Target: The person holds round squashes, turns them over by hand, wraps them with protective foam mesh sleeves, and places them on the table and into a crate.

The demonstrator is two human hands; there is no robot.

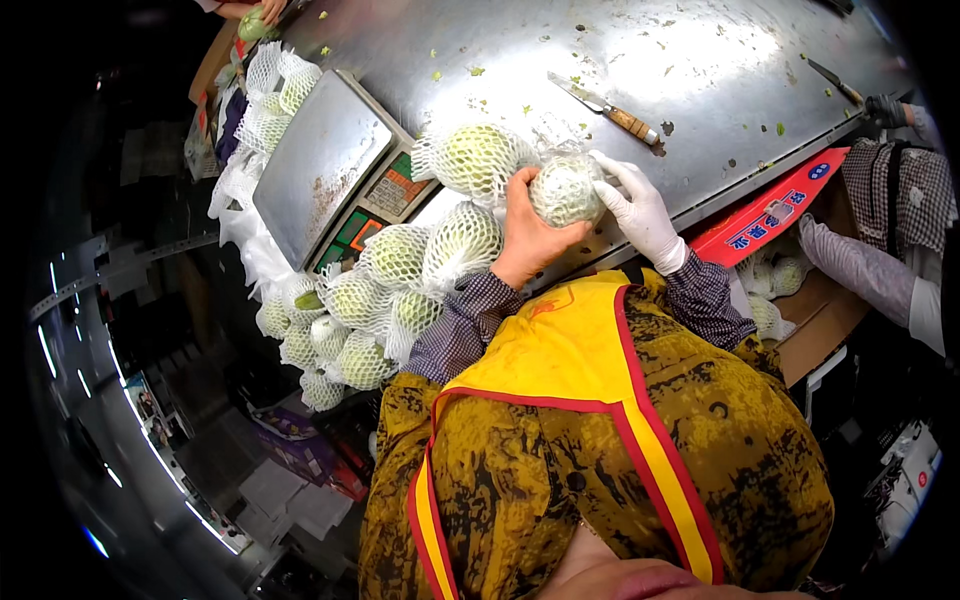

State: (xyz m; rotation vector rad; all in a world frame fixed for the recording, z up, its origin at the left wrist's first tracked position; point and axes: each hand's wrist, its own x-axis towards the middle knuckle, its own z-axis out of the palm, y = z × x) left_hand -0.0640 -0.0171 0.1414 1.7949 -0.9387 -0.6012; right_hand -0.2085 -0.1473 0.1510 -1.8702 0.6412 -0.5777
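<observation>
My bare left hand (531, 234) curls around a round, pale melon (568, 192) with a netted surface and a clear, crinkled film over it. My right hand (636, 210), in a white glove, touches the melon's right side with its fingertips. Just left of it, a larger pale-green melon in a white foam net (476, 157) rests on the metal table. Another netted melon (463, 244) lies close below my left wrist. The melon's underside is hidden by my left hand.
A digital scale (322, 176) stands at the left; several netted melons (367, 300) crowd below it. A wood-handled knife (604, 109) lies on the metal table (480, 45), another knife (834, 79) near its right edge. A co-worker's arm (855, 255) reaches toward a cardboard box (825, 322) at right.
</observation>
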